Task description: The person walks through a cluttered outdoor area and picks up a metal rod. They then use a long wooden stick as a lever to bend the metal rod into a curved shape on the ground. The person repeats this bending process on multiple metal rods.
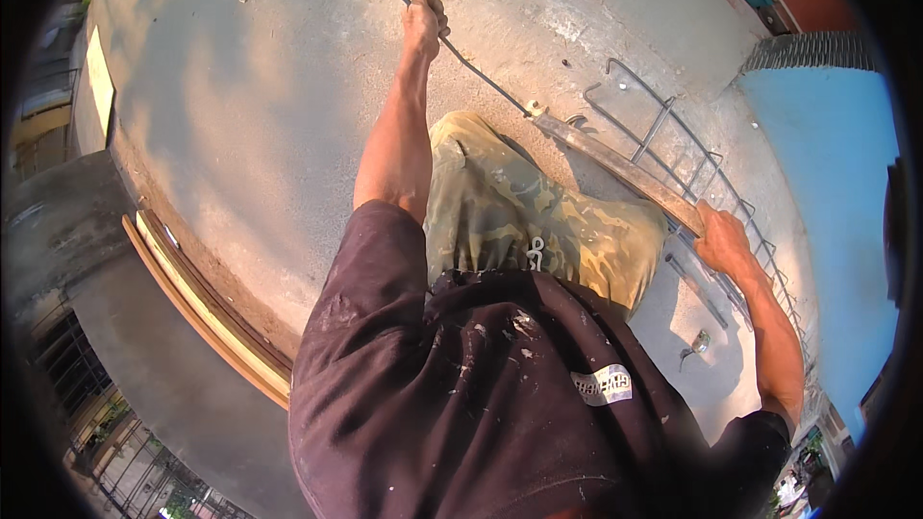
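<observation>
Metal rod [492,86] dark, slender and slightly bent; left hand [424,21] closed around it. Wooden batten [615,168] brown, narrow, worn; right hand [723,240] clenched at one end.

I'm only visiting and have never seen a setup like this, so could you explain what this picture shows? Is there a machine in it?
No machine here: these are a person's own bare hands. The picture comes from a wide-angle camera worn on the head, looking down, so edges bend and the dark shirt and camouflage trousers fill the middle.

The left hand has its fingers closed around a thin dark rod, which reaches to the far end of a wooden board. The right hand is at the board's near end; how firmly it grips is hard to tell.

On the ground, a frame of metal bars lies to the right, while long planks lie to the left.
</observation>
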### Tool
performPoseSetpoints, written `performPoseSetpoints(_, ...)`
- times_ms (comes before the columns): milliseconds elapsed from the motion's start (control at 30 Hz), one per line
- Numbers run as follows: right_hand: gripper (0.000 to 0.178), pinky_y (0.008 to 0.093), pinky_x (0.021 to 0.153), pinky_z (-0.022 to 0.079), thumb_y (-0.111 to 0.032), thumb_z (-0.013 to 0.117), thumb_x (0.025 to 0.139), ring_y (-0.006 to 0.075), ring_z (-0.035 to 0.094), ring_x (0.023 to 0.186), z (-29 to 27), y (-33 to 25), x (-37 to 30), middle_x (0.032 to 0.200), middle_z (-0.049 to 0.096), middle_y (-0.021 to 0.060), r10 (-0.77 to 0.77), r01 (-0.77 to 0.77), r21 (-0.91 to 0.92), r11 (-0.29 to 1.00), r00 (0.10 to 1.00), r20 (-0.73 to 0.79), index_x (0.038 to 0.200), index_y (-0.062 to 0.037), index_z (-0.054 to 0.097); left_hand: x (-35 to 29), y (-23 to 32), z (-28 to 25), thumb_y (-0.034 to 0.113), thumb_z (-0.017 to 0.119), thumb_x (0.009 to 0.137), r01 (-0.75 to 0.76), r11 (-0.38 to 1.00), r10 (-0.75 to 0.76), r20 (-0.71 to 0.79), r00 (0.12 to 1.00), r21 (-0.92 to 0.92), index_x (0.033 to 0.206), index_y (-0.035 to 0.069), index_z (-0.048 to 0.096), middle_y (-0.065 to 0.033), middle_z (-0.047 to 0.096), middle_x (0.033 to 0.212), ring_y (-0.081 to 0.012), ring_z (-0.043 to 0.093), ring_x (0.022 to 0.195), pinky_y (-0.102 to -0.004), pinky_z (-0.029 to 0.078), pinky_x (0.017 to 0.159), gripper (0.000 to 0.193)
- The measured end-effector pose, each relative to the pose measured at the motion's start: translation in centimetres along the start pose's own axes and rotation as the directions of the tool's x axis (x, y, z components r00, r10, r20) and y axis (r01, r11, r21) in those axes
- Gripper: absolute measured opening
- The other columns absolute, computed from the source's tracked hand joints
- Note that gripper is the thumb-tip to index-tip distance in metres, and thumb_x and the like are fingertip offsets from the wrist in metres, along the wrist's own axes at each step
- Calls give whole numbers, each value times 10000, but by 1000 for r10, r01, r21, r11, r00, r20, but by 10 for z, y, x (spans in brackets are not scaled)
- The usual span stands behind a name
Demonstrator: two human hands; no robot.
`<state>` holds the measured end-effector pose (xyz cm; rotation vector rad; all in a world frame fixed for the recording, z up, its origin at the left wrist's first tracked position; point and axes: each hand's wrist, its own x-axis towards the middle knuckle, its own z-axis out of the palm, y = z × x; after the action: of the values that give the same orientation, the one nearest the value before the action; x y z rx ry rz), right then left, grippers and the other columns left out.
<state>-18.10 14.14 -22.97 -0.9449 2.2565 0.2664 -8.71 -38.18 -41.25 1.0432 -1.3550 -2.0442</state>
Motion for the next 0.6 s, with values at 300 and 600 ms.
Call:
performPoseSetpoints(300,302,512,781,489,-75,648,723,468,621,895,-32,-31,31,875,637,293,54,-38,-122,992,990,128,983,0,514,0,0,6,454,366,1030,-4,999,1,-56,998,-42,624,138,424,29,342,536,-102,312,462,-297,240,430,518)
performPoseSetpoints(600,376,533,765,501,-128,690,733,498,628,863,57,-17,22,843,641,326,114,-117,47,992,991,72,1028,17,508,11,-6,15,519,446,972,-77,997,77,-53,996,5,540,104,463,2,402,472,-135,371,428,-336,271,423,599)
